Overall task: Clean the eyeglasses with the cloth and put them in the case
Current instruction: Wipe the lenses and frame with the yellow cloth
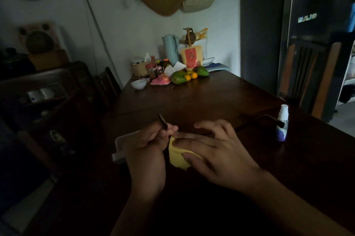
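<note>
The dark-framed eyeglasses (163,123) are held over the near part of the dark wooden table (201,97). My left hand (148,145) grips them near the left hinge, and one temple tip sticks up past its fingers. My right hand (217,151) pinches the yellow cloth (177,156) around the frame, thumb under the cloth and fingers over it. The other temple arm (267,117) reaches right toward the spray bottle. A pale case (120,148) lies under my left hand, mostly hidden. The lenses cannot be made out in the dim light.
A small white and purple spray bottle (282,123) stands at the table's right. At the far end sit a white bowl (138,84), green fruit and oranges (189,77), jars and a jug (170,49). A chair (307,76) stands at the right, a dark shelf at the left.
</note>
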A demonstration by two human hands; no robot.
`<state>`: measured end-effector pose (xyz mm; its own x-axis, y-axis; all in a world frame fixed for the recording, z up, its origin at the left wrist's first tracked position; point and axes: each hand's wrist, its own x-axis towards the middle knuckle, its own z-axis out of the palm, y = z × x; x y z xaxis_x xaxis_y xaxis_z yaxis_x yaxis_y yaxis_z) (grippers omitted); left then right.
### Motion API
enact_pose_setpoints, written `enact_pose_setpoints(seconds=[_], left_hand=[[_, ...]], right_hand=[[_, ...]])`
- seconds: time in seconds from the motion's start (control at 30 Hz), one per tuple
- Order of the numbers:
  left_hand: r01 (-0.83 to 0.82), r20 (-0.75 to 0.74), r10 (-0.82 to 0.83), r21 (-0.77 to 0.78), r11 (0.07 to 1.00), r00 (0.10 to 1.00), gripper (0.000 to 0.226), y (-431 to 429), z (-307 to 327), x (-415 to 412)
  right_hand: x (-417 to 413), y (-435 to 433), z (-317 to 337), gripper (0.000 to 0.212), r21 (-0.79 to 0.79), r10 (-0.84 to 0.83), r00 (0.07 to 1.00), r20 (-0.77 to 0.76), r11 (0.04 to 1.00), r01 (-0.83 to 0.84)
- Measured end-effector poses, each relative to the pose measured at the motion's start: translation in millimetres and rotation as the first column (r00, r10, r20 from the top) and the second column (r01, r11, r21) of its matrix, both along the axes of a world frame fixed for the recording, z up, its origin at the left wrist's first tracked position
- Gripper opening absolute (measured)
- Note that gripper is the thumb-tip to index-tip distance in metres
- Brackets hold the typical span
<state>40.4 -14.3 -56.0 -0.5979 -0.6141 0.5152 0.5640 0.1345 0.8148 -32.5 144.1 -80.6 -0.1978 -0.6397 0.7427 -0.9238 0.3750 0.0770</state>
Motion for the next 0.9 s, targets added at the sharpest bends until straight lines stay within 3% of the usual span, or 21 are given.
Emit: enact_pose_setpoints(seconds=[0.27, 0.47, 0.63, 0.73, 0.9], left_hand=[[-0.002, 0.018, 0.003, -0.022, 1.000, 1.000, 0.024, 1.4, -0.9, 0.0], [-0.005, 0.018, 0.005, 0.018, 1.000, 1.000, 0.027, -2.4, -0.4, 0.8], [-0.072, 0.019, 0.073, -0.034, 0.997, 0.997, 0.043, -0.7, 2.3, 2.3], [-0.102, 0.019, 0.105, -0.115, 0.988, 0.994, 0.043, 2.8, 4.2, 3.0], [-0.082, 0.009, 0.084, -0.096, 0.992, 0.996, 0.040, 5.9, 2.7, 1.9]], right_hand=[[2.1, -7.8, -4.1, 0.041, -0.046, 0.002, 0.995, -0.103, 0.999, -0.007], [-3.6, -2.9, -2.1, 0.041, -0.030, 0.048, 0.994, -0.096, 0.998, -0.051], [-8.8, 2.3, -2.0, 0.027, -0.098, -0.031, 0.992, -0.122, 0.995, 0.019], [-8.4, 4.0, -1.5, 0.028, -0.090, -0.113, 0.985, -0.128, 0.991, 0.101], [-1.8, 2.2, 4.0, 0.033, -0.092, -0.209, 0.975, -0.077, 0.975, 0.202]])
